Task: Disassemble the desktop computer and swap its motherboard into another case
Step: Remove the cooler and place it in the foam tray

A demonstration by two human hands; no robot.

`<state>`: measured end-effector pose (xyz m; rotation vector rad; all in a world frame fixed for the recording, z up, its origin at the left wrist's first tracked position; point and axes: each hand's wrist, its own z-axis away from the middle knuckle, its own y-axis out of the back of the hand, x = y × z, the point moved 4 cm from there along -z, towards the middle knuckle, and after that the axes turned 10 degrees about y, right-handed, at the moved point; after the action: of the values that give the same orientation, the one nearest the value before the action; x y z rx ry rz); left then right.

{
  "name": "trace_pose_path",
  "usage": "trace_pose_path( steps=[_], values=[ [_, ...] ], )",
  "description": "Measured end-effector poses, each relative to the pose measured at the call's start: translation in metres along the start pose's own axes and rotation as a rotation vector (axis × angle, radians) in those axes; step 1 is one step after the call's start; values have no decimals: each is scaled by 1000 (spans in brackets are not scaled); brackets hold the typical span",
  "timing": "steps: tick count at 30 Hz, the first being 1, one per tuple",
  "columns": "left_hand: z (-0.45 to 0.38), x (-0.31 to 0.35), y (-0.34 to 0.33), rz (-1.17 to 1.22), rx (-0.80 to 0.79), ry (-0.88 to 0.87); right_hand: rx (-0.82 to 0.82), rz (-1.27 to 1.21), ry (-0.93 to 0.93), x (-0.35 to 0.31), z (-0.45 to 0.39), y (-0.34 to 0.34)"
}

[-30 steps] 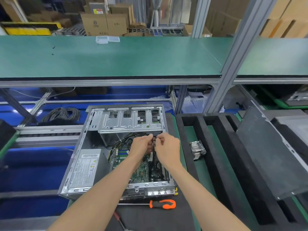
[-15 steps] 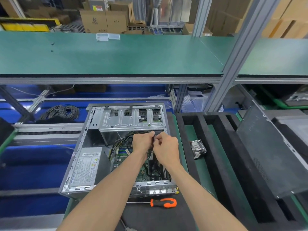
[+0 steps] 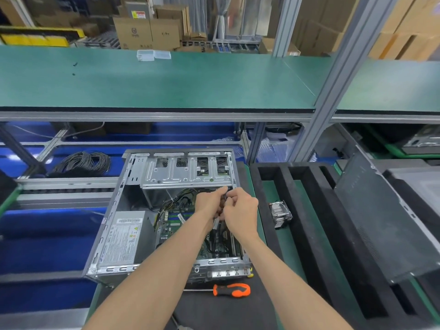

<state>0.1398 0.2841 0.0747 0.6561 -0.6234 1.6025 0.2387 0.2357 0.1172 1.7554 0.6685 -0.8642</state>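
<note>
Both hands are meeting over the open computer case [image 3: 114, 234] on the counter, left hand [image 3: 209, 202] and right hand [image 3: 240, 210] pinching a black cable [image 3: 217, 236]. It is running lengthwise toward the person, down onto the motherboard [image 3: 173, 225] just beneath.

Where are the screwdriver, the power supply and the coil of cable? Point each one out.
screwdriver [image 3: 232, 290]: head view, on its orange and black handle.
power supply [image 3: 123, 239]: head view, on its white label, inside the open case.
coil of cable [image 3: 83, 163]: head view, on the dark loops left of the case.
</note>
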Motion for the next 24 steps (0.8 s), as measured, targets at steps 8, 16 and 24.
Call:
trace_pose_path(
  steps=[8, 16, 24],
  values=[
    [-3, 0, -12, 178, -42, 83, -5, -17, 10, 4, -1, -3],
    [-1, -11, -14, 351, -59, 88, 3, -43, 10, 6, -1, -3],
    [1, 17, 19, 218, -123, -51, 38, 4, 98, 0, 1, -3]
  ],
)
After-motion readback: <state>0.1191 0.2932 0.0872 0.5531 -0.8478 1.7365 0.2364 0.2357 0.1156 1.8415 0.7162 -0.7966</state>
